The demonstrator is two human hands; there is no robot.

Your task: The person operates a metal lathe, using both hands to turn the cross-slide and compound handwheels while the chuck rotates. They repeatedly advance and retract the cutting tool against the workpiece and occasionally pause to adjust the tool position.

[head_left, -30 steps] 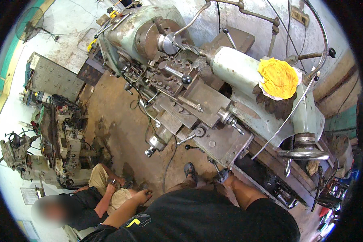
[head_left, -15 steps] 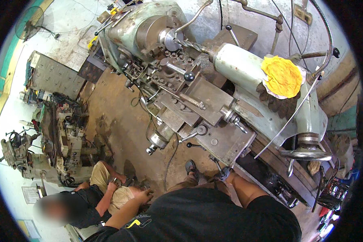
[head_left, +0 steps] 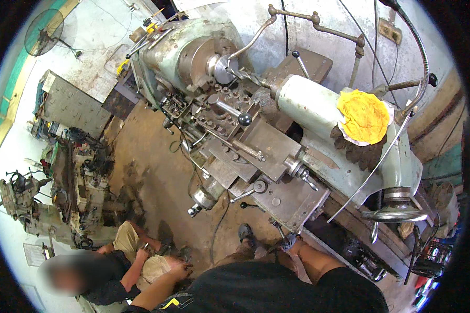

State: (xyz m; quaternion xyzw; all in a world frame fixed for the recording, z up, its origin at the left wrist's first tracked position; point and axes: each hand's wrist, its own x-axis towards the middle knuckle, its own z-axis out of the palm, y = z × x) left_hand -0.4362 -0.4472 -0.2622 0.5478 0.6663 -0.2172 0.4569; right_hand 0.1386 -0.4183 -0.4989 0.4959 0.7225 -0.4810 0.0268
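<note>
My right hand [head_left: 294, 247] is low at the front of a metal lathe, closed around the lower end of a metal lever [head_left: 280, 229]; its fingers are partly hidden. My left hand [head_left: 181, 270] hangs at my left side, away from the machine, with loosely bent fingers and nothing visible in it. On the lathe, a twist drill bit [head_left: 248, 77] in the tailstock [head_left: 308, 101] points at a round metal workpiece [head_left: 223, 70] held in the chuck [head_left: 196, 60]. The tool post handle [head_left: 230, 110] with its black knob stands on the carriage between.
A seated co-worker [head_left: 115, 271] is close by my left arm. A yellow cloth [head_left: 364, 117] lies on the tailstock, above its handwheel [head_left: 396, 214]. Another machine [head_left: 78, 188] and a grey cabinet [head_left: 73, 104] stand at the left. A cable [head_left: 222, 224] runs along the floor.
The view has shifted slightly, so the lathe's front sits lower in the picture. My left hand has dropped a little. My right hand stays at the lever.
</note>
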